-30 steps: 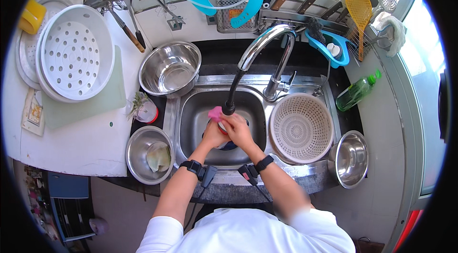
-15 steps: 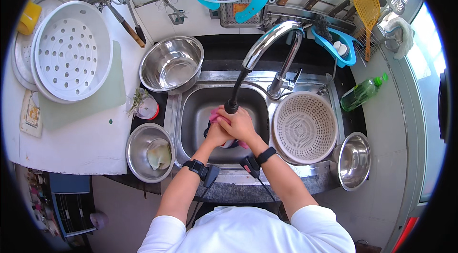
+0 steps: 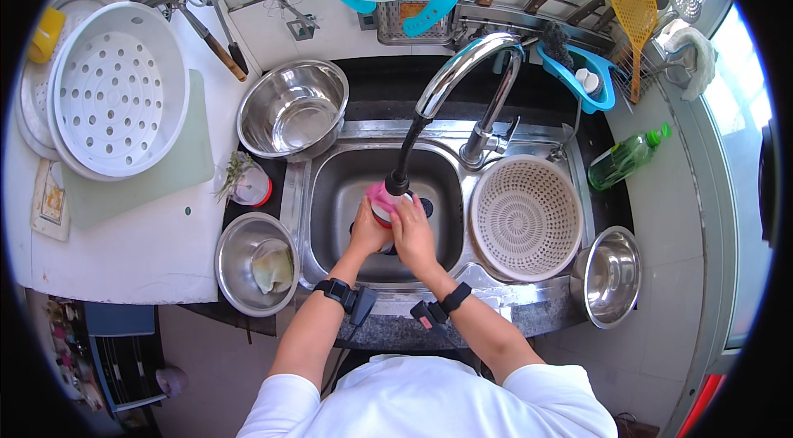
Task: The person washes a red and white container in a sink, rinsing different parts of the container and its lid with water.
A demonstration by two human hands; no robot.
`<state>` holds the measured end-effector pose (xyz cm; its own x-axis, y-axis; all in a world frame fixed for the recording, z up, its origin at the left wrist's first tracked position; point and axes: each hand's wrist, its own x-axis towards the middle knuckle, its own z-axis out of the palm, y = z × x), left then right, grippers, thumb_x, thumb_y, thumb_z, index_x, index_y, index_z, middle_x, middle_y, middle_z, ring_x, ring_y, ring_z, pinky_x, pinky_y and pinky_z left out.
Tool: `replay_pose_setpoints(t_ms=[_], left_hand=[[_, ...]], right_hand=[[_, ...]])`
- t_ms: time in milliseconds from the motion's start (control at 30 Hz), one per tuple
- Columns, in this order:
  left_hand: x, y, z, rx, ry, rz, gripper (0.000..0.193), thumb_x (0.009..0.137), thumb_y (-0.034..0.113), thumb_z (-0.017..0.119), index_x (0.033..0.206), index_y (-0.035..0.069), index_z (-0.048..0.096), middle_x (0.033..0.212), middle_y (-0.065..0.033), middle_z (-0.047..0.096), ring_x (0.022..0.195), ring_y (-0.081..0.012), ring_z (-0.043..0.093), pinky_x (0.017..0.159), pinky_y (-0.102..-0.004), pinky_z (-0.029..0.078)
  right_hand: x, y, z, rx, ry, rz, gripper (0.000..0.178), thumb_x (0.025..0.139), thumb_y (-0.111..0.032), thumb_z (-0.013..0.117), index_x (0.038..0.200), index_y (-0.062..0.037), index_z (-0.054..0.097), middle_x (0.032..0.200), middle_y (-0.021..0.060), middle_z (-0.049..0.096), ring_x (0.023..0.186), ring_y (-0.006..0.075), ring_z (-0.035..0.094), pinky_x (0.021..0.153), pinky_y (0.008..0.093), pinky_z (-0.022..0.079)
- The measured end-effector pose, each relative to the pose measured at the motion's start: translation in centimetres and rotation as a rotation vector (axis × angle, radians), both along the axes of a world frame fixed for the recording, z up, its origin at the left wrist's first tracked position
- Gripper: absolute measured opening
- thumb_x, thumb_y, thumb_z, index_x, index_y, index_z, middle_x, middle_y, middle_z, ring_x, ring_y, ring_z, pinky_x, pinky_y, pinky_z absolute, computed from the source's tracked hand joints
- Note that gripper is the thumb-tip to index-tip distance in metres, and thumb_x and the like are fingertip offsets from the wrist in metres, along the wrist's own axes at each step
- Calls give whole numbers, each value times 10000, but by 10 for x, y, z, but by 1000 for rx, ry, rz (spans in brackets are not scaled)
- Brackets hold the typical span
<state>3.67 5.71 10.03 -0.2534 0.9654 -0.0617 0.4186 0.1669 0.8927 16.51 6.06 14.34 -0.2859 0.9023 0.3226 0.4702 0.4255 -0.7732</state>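
Both hands were in the sink (image 3: 330,215), under the black hose (image 3: 405,153) of the tap. The left hand (image 3: 368,229) and the right hand (image 3: 413,233) each had a grip around a pink cup (image 3: 382,200) between them. Right of the grip sat a white strainer (image 3: 524,217). Past the grip, to its left, stood a steel bowl (image 3: 291,108).

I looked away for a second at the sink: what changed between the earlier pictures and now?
The left hand and right hand closed together around the pink thing, which a second ago showed beyond the fingertips, and keep it under the black hose tip. The view shifted a little. The sink, white colander and steel bowls stayed put.
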Motion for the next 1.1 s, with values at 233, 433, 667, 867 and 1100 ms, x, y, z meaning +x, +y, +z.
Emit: replay_pose_setpoints(t_ms=[233, 433, 667, 867, 1100], left_hand=[[5, 9, -11, 97, 390, -182, 423, 739, 239, 682, 1105, 75, 549, 1044, -180, 613, 989, -396, 563, 822, -476, 459], [19, 3, 18, 246, 354, 17, 466, 723, 105, 661, 1141, 54, 459, 1085, -186, 569, 1037, -406, 520, 850, -494, 403], [6, 8, 16, 282, 227, -46, 566, 728, 112, 679, 1244, 45, 455, 1183, -197, 548, 1099, -393, 513, 895, -445, 416], [-14, 18, 4, 202, -137, -128, 739, 604, 73, 739, 1277, 41, 438, 1237, -157, 531, 1175, -297, 515, 979, -346, 408], [-1, 4, 24, 57, -55, -267, 971, 520, 109, 823, 1348, 47, 321, 1228, -134, 507, 1155, -251, 515, 1007, -352, 397]], right_hand=[[-14, 33, 20, 152, -243, 19, 271, 844, -230, 597, 1058, -69, 632, 1015, 147, 634, 1016, 382, 558, 944, 421, 434], [-1, 58, 48, -391, -17, 141, 331, 868, -245, 526, 1131, -65, 618, 1138, 179, 600, 1091, 360, 538, 956, 418, 416], [-5, 47, 8, 77, -10, 161, 341, 927, -205, 463, 1204, -25, 547, 1189, 223, 544, 1164, 411, 468, 1028, 436, 354], [17, 22, -1, 124, -133, 152, 417, 948, -255, 475, 1312, -51, 470, 1353, 184, 455, 1313, 381, 356, 1092, 502, 251], [23, 72, -35, -336, 32, 156, 390, 953, -265, 422, 1230, -8, 523, 1264, 212, 530, 1274, 418, 391, 1100, 470, 261]])
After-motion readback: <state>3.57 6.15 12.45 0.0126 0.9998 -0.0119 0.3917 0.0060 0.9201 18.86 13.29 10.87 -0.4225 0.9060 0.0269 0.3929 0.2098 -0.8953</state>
